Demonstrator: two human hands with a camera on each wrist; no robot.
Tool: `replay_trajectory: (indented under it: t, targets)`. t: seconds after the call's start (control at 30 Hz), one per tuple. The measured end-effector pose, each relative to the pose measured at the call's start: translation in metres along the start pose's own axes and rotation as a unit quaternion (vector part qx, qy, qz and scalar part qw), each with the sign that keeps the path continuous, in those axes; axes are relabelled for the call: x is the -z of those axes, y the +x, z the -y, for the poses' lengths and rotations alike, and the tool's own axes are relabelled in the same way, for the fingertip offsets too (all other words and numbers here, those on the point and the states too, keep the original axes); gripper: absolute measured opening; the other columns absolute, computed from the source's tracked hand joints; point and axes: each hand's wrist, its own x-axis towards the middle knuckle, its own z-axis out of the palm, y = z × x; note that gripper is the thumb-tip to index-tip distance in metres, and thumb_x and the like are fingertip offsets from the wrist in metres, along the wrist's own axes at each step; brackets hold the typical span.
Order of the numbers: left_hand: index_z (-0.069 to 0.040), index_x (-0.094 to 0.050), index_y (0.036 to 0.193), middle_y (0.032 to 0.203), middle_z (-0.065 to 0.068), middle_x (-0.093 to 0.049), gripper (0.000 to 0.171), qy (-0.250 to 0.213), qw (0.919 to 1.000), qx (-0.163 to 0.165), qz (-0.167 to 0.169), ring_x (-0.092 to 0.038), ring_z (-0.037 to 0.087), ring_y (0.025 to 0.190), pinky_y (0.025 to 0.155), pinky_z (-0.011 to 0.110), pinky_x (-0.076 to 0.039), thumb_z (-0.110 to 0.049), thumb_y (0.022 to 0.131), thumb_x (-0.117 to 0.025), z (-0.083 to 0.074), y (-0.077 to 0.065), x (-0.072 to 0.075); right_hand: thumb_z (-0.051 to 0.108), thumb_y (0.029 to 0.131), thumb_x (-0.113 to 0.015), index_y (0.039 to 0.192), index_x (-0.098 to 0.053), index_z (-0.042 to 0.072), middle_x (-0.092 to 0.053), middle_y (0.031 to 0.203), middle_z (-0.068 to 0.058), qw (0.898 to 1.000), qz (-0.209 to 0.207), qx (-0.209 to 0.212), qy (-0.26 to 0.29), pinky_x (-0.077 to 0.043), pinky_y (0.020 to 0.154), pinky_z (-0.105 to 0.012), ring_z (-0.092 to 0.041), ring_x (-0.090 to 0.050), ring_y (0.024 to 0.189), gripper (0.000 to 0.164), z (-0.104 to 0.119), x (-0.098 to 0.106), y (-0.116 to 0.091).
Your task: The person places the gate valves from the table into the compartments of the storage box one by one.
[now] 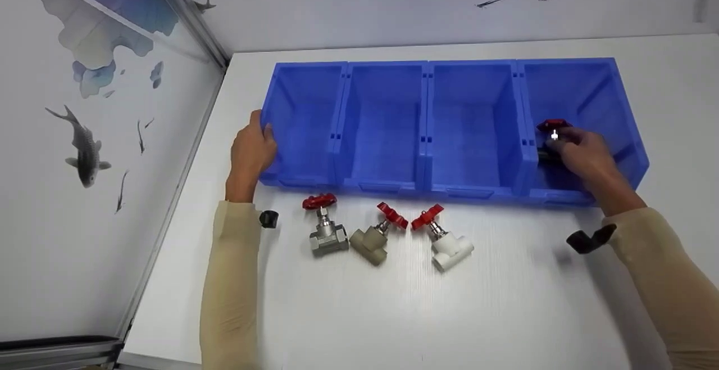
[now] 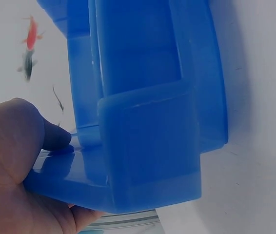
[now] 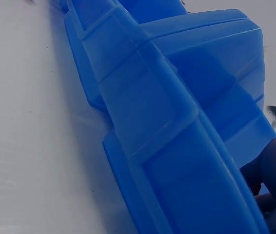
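At the left end of a row of blue bins (image 1: 382,189), my left hand (image 1: 251,148) grips the outer side wall, thumb on the inside; the left wrist view shows the thumb (image 2: 57,136) over that wall. My right hand (image 1: 587,154) reaches into the rightmost bin and holds a valve with a red handwheel (image 1: 554,124) and a dark body, partly hidden by the fingers. In the right wrist view the bin's front wall hides most of that valve. In front of the bins lie a metal valve (image 1: 328,240), a tan valve (image 1: 371,243) and a white valve (image 1: 449,249), all with red handwheels.
The bins stand side by side on a white table (image 1: 393,314). A panel printed with fish (image 1: 87,151) rises along the left side, and another wall (image 1: 365,10) stands behind. Small black mounts (image 1: 591,240) stick out from both wrists.
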Motion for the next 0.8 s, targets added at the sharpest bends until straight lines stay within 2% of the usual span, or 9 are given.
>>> replay_trajectory:
  t: [0.47, 0.8]
  targets:
    - [0.003, -0.034, 0.149, 0.138, 0.031, -0.052, 0.049, 0.002, 1.0, 0.005, 0.005, -0.056, 0.047, 0.122, 0.101, 0.056, -0.043, -0.02, 0.106, -0.037, -0.0001, 0.0006, -0.0003, 0.037, 0.103, -0.046, 0.152, -0.033, -0.001, -0.036, 0.146, -0.028, 1.0, -0.008, 0.018, -0.013, -0.028, 0.105, -0.053, -0.04, -0.033, 0.125, 0.064, 0.0018, -0.002, -0.0013]
    - [0.003, -0.035, 0.148, 0.137, 0.031, -0.054, 0.048, 0.007, 0.9999, 0.004, 0.006, -0.056, 0.047, 0.121, 0.1, 0.057, -0.044, -0.02, 0.106, -0.037, -0.002, 0.0003, 0.0011, 0.038, 0.104, -0.042, 0.152, -0.03, -0.004, -0.038, 0.146, -0.03, 0.999, -0.009, 0.029, -0.028, -0.031, 0.106, -0.055, -0.04, -0.037, 0.125, 0.065, 0.0019, -0.002, -0.003]
